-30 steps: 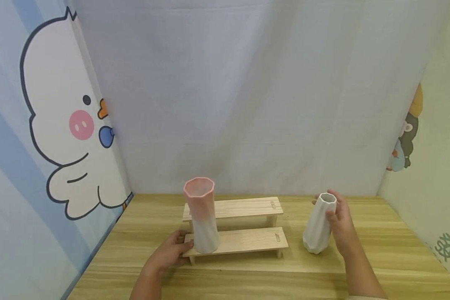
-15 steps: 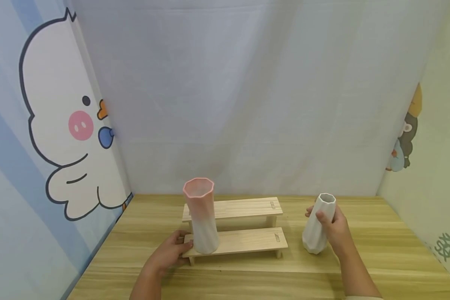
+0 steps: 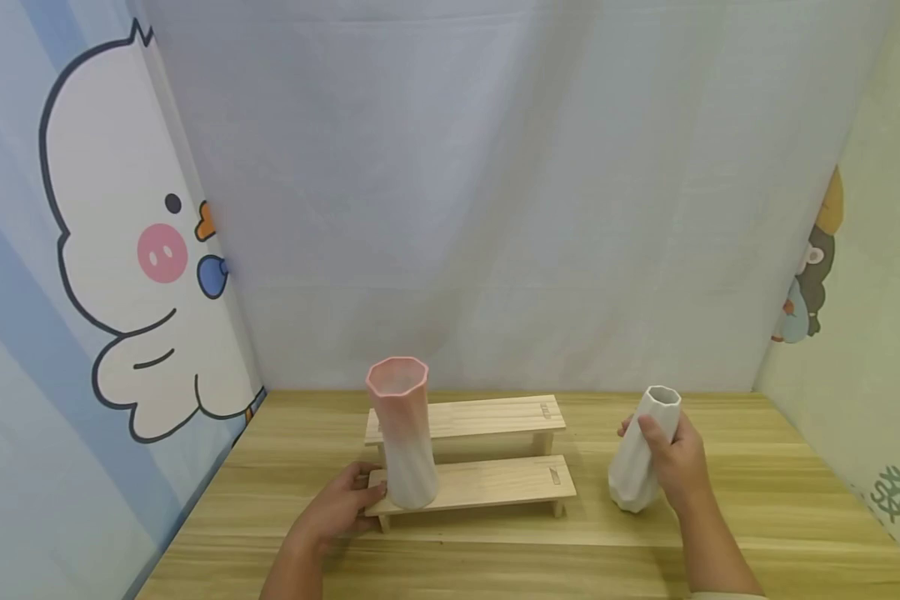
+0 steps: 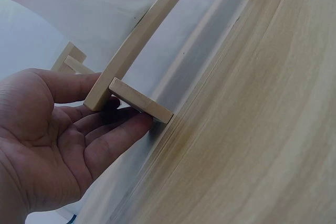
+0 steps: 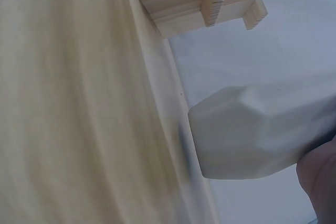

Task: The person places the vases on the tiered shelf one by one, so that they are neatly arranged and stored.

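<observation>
At the right of the head view, my right hand [image 3: 678, 462] grips a white ribbed vase [image 3: 636, 467], thumb across its front and fingers behind it; the vase leans with its mouth to the right. In the right wrist view the vase's base [image 5: 236, 135] shows beside part of the hand [image 5: 319, 174]. My left hand [image 3: 339, 504] pinches the left end of the front wooden shelf [image 3: 487, 483], thumb on top; the left wrist view shows the hand [image 4: 58, 140] around the shelf's end and leg [image 4: 140, 100]. A pink-and-white vase [image 3: 408, 442] stands upright on that shelf's left part.
Behind the front shelf stands a second, higher wooden shelf [image 3: 487, 417], partly hidden by the pink vase. Both are on a wood-grain table [image 3: 540, 567]. A pale curtain [image 3: 495, 208] hangs at the back, with printed cloths [image 3: 112, 250] at the sides.
My right hand has shifted around the white vase, its thumb now across the front. The vase's mouth dipped slightly left, then moved right with more lean. The left hand stayed on the shelf.
</observation>
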Demonstrator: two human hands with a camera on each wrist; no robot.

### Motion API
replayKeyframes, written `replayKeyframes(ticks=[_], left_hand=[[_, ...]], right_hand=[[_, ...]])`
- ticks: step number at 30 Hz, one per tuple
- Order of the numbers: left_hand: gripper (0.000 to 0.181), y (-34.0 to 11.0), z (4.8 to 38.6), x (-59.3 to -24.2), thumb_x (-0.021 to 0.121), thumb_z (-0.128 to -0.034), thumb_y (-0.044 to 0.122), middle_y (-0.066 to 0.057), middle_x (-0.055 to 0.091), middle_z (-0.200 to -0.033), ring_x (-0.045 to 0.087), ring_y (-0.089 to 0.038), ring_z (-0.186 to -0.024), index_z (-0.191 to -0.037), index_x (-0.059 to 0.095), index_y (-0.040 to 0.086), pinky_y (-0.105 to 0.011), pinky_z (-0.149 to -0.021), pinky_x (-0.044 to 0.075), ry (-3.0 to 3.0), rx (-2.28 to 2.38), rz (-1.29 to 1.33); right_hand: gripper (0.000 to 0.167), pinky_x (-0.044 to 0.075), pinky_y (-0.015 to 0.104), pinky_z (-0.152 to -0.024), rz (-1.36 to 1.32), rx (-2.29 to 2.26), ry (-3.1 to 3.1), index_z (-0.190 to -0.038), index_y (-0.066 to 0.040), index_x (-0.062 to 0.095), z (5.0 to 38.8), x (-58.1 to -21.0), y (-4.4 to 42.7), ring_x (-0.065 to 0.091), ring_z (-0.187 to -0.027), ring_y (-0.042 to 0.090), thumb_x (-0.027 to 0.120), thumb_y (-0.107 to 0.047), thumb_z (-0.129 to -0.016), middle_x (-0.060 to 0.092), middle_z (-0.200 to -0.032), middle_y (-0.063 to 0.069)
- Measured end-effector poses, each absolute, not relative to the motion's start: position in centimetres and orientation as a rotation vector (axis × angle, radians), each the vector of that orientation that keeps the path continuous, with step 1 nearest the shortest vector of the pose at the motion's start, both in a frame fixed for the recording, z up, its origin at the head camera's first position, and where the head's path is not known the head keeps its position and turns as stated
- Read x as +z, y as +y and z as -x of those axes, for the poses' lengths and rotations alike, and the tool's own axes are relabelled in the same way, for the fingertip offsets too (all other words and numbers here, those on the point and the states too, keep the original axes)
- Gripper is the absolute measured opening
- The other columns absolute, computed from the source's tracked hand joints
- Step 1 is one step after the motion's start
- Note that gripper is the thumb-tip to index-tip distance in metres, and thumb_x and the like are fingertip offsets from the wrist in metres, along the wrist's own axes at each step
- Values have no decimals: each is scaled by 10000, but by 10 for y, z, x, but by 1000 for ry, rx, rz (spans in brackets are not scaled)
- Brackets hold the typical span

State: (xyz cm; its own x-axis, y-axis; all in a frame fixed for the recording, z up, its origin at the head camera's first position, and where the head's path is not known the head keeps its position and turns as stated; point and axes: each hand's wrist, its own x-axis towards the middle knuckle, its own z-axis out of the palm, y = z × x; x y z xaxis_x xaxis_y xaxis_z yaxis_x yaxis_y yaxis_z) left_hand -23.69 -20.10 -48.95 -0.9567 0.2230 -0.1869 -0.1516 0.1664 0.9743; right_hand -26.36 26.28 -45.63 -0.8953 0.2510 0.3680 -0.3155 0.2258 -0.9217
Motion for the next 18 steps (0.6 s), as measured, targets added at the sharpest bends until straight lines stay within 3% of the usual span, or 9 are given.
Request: replayKeyframes(ticks=[12,18], left_hand=[[596,-201,237,-489,618,-976,235,-360,399,-1423,554,-344,-1175,-1408,337,-64,-483,-834,575,2150,1860,-62],[575,-202,237,-490,606,-982,227,-345,416,-1418,560,-330,-1169,-1406,343,-58,-481,-833,576,2163,1856,-75]], right_hand=[[141,576,213,-669,-119,1798,-1892,-1049,-29,602,257,-440,264,703,-736,98,545,-148,-1000,722,-807,-43],[142,585,235,-673,-217,1826,-1836,-1045,-65,609,252,-430,261,708,-752,116,527,-178,-1015,724,-828,-5]])
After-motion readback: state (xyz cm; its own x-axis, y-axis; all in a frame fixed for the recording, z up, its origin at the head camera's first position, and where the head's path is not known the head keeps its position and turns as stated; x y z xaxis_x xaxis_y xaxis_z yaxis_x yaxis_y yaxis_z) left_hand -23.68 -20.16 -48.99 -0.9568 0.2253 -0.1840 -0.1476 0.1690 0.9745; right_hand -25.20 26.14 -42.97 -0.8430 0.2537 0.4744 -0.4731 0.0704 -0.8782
